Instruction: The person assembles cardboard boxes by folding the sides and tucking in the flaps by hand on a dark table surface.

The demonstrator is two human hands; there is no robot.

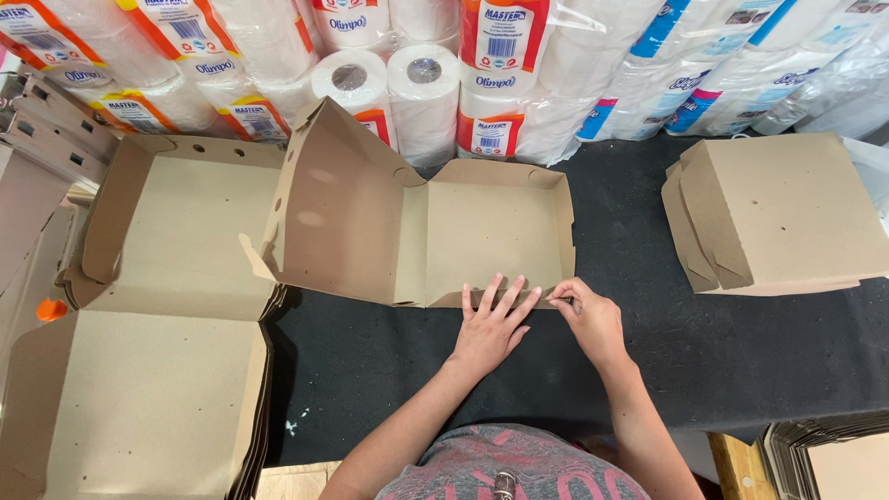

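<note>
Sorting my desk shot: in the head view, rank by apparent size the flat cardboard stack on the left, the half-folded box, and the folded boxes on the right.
1. Flat stack, though nearest the camera.
2. Half-folded box.
3. Folded boxes.

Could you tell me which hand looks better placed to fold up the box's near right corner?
The right hand, probably. Its fingertips pinch the front wall of the half-folded cardboard box at that corner, while the left hand lies flat against the wall's middle, bracing it.
</note>
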